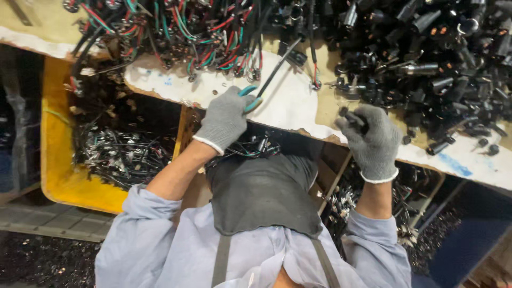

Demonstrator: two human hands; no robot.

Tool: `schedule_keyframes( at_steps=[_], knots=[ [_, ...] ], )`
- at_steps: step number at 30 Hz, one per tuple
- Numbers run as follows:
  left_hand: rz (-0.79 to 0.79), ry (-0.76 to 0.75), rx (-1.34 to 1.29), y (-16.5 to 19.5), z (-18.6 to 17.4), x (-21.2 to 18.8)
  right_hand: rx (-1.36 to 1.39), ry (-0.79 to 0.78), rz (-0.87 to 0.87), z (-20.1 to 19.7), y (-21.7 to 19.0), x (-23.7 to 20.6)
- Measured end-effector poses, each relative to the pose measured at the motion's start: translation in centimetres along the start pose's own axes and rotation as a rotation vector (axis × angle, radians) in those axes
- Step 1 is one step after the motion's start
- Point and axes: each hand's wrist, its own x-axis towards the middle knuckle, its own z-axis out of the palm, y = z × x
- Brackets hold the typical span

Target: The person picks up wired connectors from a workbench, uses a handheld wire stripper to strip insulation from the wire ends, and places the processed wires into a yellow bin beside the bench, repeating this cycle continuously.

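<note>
Pliers (255, 96) with teal handles sit in my left hand (224, 118), which is clenched around the handles; the dark nose of the tool points up and to the right, over the white sheet (290, 101) that covers the bench. My left arm comes up from the near side, elbow bent, sleeve pushed back so the forearm is bare up to the grey knit glove. My right hand (373, 140), gloved the same way, is raised to the right of it with the wrist straight and the fingers curled tight around a small black connector (352, 118), whose end pokes out at the top left of my fist. Both hands hover just past the near edge of the bench, well apart from each other. Far beyond the left hand lies a tangle of red, green and black wires (186, 32); far right of it, behind the right hand, a heap of black plastic connectors (426, 48) spreads across the bench. Below the bench on the left, a yellow bin (56, 160) holds more cut wire pieces. A dark apron hangs down my front between my arms
</note>
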Motion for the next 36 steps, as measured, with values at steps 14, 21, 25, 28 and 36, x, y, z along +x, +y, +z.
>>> schedule_keyframes(
  at_steps=[14,21,25,28,36],
  knots=[
    [-0.071,-0.044,0.028,1.5,-0.2,0.6,1.528,-0.214,0.43,4.5,-4.6,0.0],
    [-0.082,0.01,-0.456,1.8,-4.7,0.5,0.283,-0.218,-0.302,5.1,-6.9,-0.7],
    [-0.606,-0.159,-0.983,3.7,-8.0,-2.4,0.293,-0.247,-0.31,5.5,-6.6,-0.5],
    [-0.328,-0.052,-1.146,5.8,-7.8,-4.0,0.35,-0.247,-0.39,6.2,-6.1,-0.5],
    [-0.153,0.052,-0.899,9.0,-6.4,-5.0,0.438,-0.214,-0.488,6.6,-5.5,0.4]
  ],
)
